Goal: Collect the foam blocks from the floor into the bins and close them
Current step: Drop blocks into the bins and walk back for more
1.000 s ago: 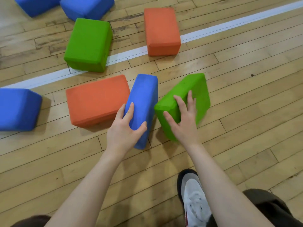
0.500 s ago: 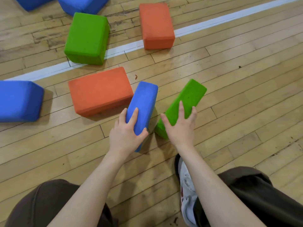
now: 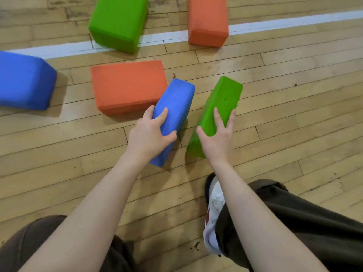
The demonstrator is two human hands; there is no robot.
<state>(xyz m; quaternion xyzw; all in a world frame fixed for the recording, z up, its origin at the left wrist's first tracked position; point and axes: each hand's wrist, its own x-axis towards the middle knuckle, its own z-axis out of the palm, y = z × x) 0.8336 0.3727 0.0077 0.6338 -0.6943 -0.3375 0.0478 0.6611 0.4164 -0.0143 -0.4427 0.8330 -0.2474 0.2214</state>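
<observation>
My left hand grips a blue foam block standing on its narrow side, fingers over the top and thumb on its right face. My right hand grips a green foam block the same way, just to the right. An orange block lies flat on the floor, touching the blue one on the left. Farther back lie another green block and another orange block. A second blue block sits at the left edge. No bin is in view.
The wooden gym floor has a white painted line running across the back. My shoe and dark trouser legs are at the bottom, below the held blocks. Bare floor extends to the right.
Both hands have drawn the blue and green blocks nearer to me and tipped them up on edge. The view has shifted, so the far blocks sit higher in the frame.
</observation>
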